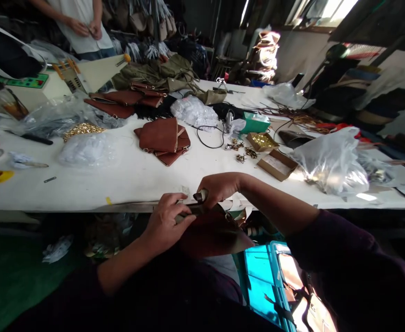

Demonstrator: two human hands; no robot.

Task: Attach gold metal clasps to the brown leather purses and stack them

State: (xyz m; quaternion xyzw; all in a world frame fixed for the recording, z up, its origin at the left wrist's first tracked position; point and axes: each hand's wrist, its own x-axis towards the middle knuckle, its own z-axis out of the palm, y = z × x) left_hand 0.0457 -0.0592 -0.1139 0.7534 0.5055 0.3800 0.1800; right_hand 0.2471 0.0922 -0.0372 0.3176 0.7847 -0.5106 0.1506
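A dark reddish-brown leather bag point(212, 235) lies across my lap, below the table's front edge. My left hand point(166, 223) pinches its upper rim, thumb and fingers closed over the edge. Just right of it, my right hand point(219, 188) is bent down over the bag's opening, its fingers closed on the rim. A short dark piece with a pale end point(200, 196) sticks out by its fingers; I cannot make out what it is. On the table ahead lie several stacked brown leather bags point(164, 138).
Small cardboard boxes point(277, 164), metal fittings point(241, 157) and a clear plastic bag point(334, 161) occupy the table's right side. Gold chain point(83, 131) and yellow tape point(1, 176) are at left. A blue crate point(263, 281) stands below right. Another person point(81, 27) stands behind the table.
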